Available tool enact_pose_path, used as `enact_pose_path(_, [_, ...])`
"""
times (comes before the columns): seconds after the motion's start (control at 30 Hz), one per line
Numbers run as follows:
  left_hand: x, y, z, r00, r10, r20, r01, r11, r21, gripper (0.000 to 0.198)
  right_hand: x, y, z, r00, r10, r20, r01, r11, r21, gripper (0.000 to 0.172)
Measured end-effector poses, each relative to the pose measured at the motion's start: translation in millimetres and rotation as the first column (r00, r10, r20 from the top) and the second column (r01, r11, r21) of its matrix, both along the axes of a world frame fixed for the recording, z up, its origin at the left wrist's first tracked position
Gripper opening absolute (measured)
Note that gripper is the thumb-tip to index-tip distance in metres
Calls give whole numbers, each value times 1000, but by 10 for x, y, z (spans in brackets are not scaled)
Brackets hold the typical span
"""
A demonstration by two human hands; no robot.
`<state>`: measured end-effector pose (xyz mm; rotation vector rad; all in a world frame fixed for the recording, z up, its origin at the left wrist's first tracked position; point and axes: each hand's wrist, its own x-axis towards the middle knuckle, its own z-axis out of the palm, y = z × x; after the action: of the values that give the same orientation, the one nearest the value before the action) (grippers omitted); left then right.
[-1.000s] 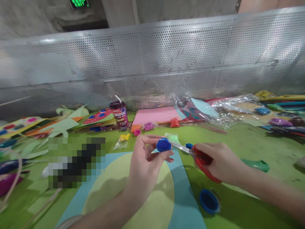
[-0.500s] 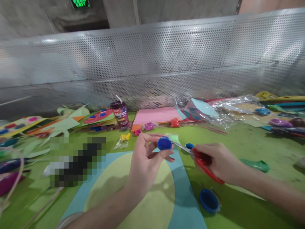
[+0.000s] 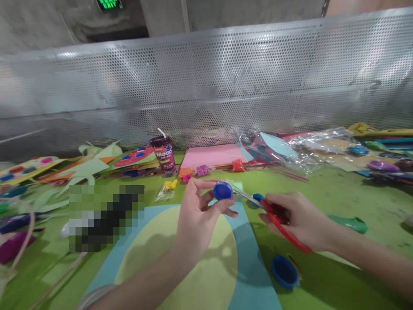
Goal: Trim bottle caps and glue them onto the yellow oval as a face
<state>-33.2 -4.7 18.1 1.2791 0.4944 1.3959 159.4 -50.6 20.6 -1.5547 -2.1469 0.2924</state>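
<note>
Between the thumb and fingers of my left hand (image 3: 200, 211) is a small round blue cap (image 3: 222, 190), its hollow side facing me. My right hand (image 3: 300, 217) grips red-handled scissors (image 3: 280, 221), whose metal blades point left at the cap's right edge. Whether the tips touch the cap I cannot tell. Behind the blades lies another small blue cap (image 3: 257, 198), partly covered. A larger blue cap (image 3: 285, 271) rests on the green table below my right hand. Under my left hand lies blue paper (image 3: 248, 258) with a pale yellow-green circle (image 3: 180, 275).
A purple drink cup (image 3: 164, 157) with a straw stands at the back. Near it lie pink paper (image 3: 214, 156) and small clay packets, one yellow (image 3: 170, 185), one red (image 3: 238, 165). Clear plastic wrapping (image 3: 312, 150) and a green balloon-like piece (image 3: 350, 223) lie right. A perforated metal panel (image 3: 206, 86) rises behind.
The scissors and my right hand have shifted slightly right and down. The blade tips have drawn back a little from the cap, which stays in my left hand.
</note>
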Motion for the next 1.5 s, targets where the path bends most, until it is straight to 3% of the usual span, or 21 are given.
enact_pose_path(0.17, [-8,-25,-12,1000,0,-8,0,1000,0,28,25,9,-51,997,15,77,-24,992,120,9])
enact_pose_path(0.47, [-7,-41,-43,999,34,-18,-33,999,24,27,13,27,-100,963,-104,247,26,954,299,14])
enact_pose_path(0.8, [-15,-62,-23,999,36,-22,-35,998,55,26,-41,-32,-91,973,-90,214,26,959,283,15])
enact_pose_path(1.03, [-32,-46,-2,1000,2,-7,-2,1000,24,27,-29,-33,-57,999,-22,44,18,996,91,19])
enact_pose_path(1.23, [-32,-24,18,999,-41,-22,41,999,-21,29,-5,-15,-27,999,31,-16,-31,999,-15,10])
enact_pose_path(1.5, [-28,-15,-10,995,-102,16,103,986,-127,25,14,-10,-37,996,10,84,-24,986,167,9])
